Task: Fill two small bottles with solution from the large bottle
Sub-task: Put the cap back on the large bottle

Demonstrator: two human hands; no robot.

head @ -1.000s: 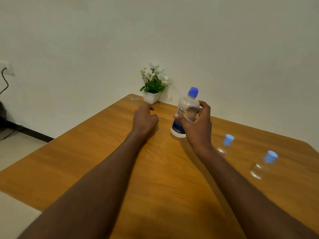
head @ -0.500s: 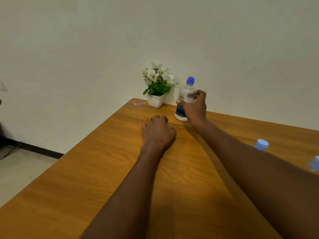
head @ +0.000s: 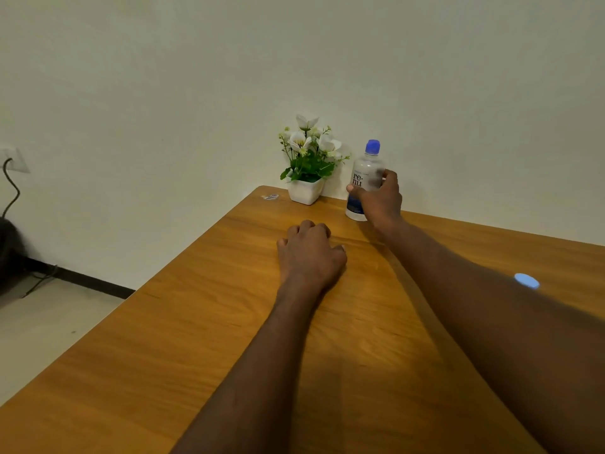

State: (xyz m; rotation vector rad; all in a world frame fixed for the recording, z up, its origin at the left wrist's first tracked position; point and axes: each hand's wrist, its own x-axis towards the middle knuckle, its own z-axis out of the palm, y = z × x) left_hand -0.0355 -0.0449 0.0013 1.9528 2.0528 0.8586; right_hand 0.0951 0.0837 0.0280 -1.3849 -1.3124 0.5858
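The large clear bottle [head: 366, 172] with a blue cap and blue-and-white label stands upright at the far side of the wooden table [head: 183, 339], close to the wall. My right hand [head: 379, 198] grips its lower body, thumb on the left side. My left hand [head: 311, 252] rests on the tabletop with its fingers curled, holding nothing. Only the blue cap of one small bottle [head: 526, 280] shows past my right forearm; its body is hidden. The other small bottle is out of view.
A white pot of white flowers [head: 306, 168] stands just left of the large bottle against the wall. A small clear scrap [head: 271, 197] lies at the table's far left corner. A wall socket with a cable [head: 11, 178] is at far left.
The large bottle has been carried from the table's middle to the far edge beside the flower pot, still in my right hand. My left hand stays curled on the table.
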